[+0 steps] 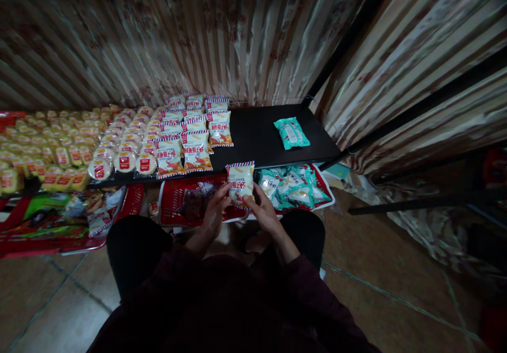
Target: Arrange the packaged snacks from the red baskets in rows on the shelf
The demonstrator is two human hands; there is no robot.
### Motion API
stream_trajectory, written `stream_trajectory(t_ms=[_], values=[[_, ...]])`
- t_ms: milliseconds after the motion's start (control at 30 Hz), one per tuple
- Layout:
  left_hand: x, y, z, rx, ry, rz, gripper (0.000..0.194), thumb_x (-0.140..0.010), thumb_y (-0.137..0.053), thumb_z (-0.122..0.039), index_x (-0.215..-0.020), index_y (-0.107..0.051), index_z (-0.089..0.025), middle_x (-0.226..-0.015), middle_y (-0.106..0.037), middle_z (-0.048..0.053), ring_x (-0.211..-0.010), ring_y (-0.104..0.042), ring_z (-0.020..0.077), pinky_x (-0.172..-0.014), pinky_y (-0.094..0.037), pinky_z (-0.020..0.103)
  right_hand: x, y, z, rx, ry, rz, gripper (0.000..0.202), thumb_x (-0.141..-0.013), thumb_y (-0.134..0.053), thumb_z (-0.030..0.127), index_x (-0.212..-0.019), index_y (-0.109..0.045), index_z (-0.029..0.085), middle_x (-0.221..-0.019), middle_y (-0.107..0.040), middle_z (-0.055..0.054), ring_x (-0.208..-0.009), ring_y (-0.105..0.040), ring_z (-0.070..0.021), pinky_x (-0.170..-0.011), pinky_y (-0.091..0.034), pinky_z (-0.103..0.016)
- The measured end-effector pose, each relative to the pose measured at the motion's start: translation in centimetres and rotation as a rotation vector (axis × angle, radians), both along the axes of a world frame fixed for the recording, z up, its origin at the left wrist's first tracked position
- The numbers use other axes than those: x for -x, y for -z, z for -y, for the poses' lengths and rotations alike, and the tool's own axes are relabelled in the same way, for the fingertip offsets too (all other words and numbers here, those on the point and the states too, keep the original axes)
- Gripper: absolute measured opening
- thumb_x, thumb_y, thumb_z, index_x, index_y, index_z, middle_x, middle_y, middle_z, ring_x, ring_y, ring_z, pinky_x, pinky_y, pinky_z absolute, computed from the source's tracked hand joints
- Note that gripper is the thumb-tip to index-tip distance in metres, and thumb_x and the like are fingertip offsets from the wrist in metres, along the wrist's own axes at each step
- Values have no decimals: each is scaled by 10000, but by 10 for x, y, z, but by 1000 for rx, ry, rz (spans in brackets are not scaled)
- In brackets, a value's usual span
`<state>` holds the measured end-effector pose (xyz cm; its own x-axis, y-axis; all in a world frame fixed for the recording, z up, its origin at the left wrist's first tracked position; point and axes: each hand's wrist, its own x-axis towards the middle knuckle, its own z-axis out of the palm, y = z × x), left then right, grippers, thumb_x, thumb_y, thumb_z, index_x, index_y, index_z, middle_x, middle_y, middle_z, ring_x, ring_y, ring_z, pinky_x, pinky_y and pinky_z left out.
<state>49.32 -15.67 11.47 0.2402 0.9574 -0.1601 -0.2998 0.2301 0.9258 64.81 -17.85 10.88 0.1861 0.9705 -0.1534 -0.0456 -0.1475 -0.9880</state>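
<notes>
Both my hands hold one white and orange snack bag [240, 183] upright, just in front of the black shelf [253, 131]. My left hand [216, 210] grips its left side, and my right hand [263, 207] has the lower right edge. Matching bags [196, 152] stand in rows on the shelf, left of its bare part. One teal bag [292, 133] lies alone farther right on the shelf. Below the shelf's front edge, a red basket [168, 205] holds a few dark packets, and more teal bags [295, 186] fill another basket at the right.
Round wrapped cakes [124, 161] and yellow packets [63, 157] cover the shelf's left part. A red basket of mixed snacks [59, 221] sits low at the left. Striped curtains [198, 36] hang behind, and a black frame bar [431, 91] crosses the right side.
</notes>
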Motion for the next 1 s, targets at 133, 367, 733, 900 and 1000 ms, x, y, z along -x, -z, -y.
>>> stream_trajectory(t_ms=[133,367,733,900,1000], values=[[-1,2,-3,-25,29,-56,464,-751,-594,-231,-1215,-596,-239,-1438,-449,41,-1338,-375,256,-1106,-296,413,1,2,-4,-6,34,-127,690,-766,-643,476,-1369,-425,221,-1308,-575,-86,-1171,-559,-262,-992,-458,-419],[-5,-10,-14,-107,12,-195,461,-744,-618,-210,-1204,-586,-222,-1367,-508,95,-1191,-516,253,-1026,-400,428,2,-3,-14,-36,54,-155,634,-811,-582,491,-1372,-429,239,-1217,-642,-77,-1037,-641,-273,-874,-537,-431],[-13,-21,-43,-338,-81,-370,411,-812,-515,-219,-1215,-593,-204,-1400,-461,110,-1264,-453,254,-1051,-385,429,-7,-8,-48,-115,30,22,627,-829,-559,512,-1372,-428,228,-1214,-644,-83,-1114,-604,-262,-928,-514,-449],[-20,-25,-65,-409,-136,-450,441,-812,-471,-164,-1240,-572,-201,-1412,-459,90,-1327,-390,223,-1141,-257,413,-8,-4,-79,-159,47,128,599,-830,-543,519,-1346,-462,225,-1212,-643,-84,-1065,-626,-263,-937,-500,-465],[-25,-28,-78,-409,-171,-465,465,-794,-479,-149,-1246,-569,-207,-1415,-460,79,-1337,-381,226,-1160,-218,405,-10,-2,-101,-201,71,208,588,-825,-530,523,-1328,-489,222,-1182,-658,-83,-1075,-616,-276,-927,-500,-472]])
